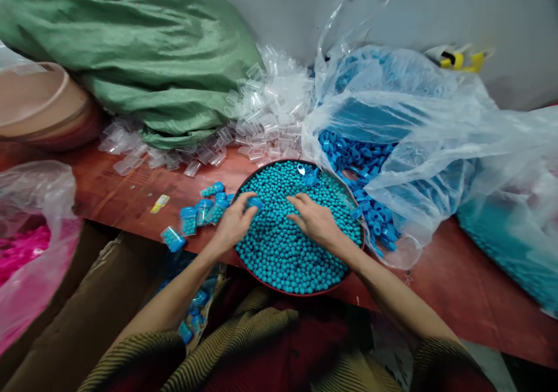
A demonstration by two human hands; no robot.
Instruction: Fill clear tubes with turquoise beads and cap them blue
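Note:
A round, red-rimmed tray [362, 238] filled with turquoise beads [292, 264] sits in front of me. Over its left side, my left hand [235, 222] is closed, thumb and fingers around something with a round blue top; whether a container is under it is hidden. My right hand [314, 220] hovers over or touches the beads at the middle, fingers apart, nothing seen in them. A few loose blue caps [310, 176] lie on the beads at the far rim. Left of the tray, several clear containers with blue caps [189, 220] hold beads.
Clear empty tubes [272, 110] are heaped behind the tray beside a green sack [174, 61]. At right, a plastic bag [418, 130] spills blue caps [377, 215]. A tan tub [35, 101] and a bag of pink pieces [26, 250] are at left.

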